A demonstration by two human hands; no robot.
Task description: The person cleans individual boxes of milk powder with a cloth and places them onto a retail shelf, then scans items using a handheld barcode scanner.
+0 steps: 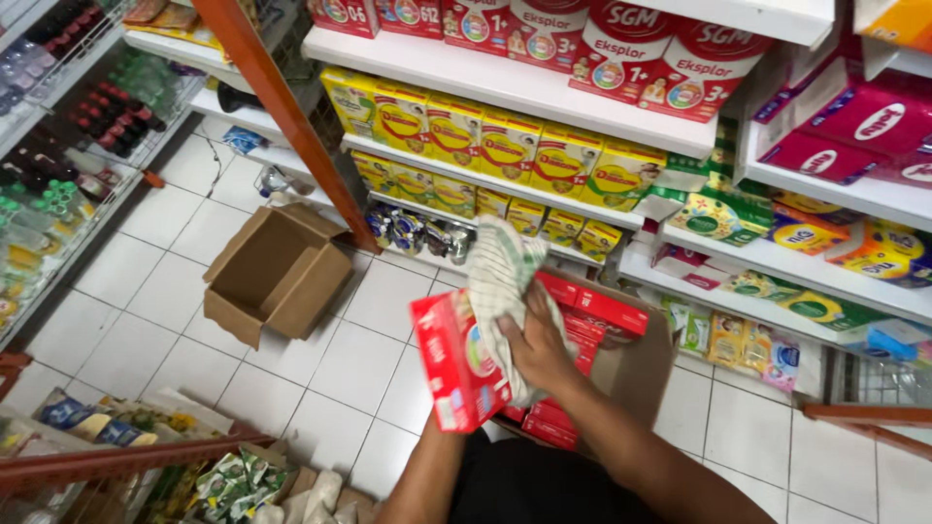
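Grip: right hand (pixel 532 342) clenched on checked cloth (pixel 500 281), wiping red box (pixel 454 361); left hand hidden, grip untellable | frame centre | carton (pixel 636 364) of red boxes unshelved

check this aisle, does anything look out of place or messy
An empty cardboard box lies open on the tiled floor in the walkway, flaps splayed, apart from the shelves. Nothing looks spilled or damaged. The right hand presses a checked cloth against a red carton.

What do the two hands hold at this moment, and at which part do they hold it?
The right hand grips a checked cloth, bunched against the red box. The left hand is hidden behind the box, probably supporting it.
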